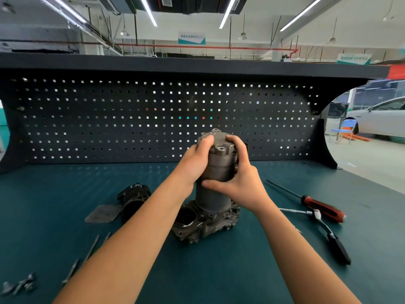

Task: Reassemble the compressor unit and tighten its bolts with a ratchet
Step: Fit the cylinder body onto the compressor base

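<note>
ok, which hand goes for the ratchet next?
The right hand, probably. The ratchet lies right of the cylinder, on that side; the left hand would have to cross over. Both grip the cylinder now, so left can steady it.

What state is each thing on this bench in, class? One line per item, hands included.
base casting: on bench, round bore open
cylinder: upright on base casting, held by both hands
left hand: grips cylinder top
right hand: grips cylinder side
black housing: detached, on its side
flat plate: detached, lying flat
ratchet: lying unused
screwdriver: lying unused
long bolts: loose, not fitted
</note>
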Available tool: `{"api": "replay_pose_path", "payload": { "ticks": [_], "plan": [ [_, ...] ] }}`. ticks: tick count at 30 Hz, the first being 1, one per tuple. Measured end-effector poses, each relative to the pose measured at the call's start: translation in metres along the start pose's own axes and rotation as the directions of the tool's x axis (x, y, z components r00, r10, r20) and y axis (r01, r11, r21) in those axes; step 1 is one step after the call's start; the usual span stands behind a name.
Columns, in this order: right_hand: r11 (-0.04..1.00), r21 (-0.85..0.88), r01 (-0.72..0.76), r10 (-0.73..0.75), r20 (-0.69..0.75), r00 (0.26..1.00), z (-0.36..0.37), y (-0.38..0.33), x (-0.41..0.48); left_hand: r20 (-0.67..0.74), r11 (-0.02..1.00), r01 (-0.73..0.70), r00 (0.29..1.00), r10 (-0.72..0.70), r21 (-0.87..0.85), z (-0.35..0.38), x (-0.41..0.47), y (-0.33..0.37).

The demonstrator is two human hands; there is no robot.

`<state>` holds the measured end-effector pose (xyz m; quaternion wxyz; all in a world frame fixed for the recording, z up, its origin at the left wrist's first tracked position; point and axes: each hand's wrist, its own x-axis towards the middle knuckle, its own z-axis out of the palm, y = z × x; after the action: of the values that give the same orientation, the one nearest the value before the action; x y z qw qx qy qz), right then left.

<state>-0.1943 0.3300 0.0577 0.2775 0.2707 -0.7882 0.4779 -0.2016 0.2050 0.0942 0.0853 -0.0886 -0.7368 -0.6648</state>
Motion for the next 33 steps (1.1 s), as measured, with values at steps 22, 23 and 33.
{"api": "replay_pose_path", "payload": {
  "ticks": [22, 23, 33],
  "plan": [
    [1.000, 0.002, -0.014, 0.014, 0.018, 1.000, 0.001, -0.002, 0.000, 0.073, 0.997, 0.008, 0.997, -0.003, -0.072, -0.004, -0.008, -0.005],
    [1.000, 0.003, -0.017, 0.017, 0.021, 1.000, 0.001, -0.001, 0.000, 0.092, 0.998, -0.004, 0.996, 0.010, -0.060, -0.007, -0.011, -0.005],
    [1.000, -0.003, -0.013, 0.013, 0.037, 0.999, 0.001, 0.004, 0.001, -0.034, 0.982, 0.038, 0.999, -0.032, 0.187, -0.139, -0.093, -0.013]
  ]
}}
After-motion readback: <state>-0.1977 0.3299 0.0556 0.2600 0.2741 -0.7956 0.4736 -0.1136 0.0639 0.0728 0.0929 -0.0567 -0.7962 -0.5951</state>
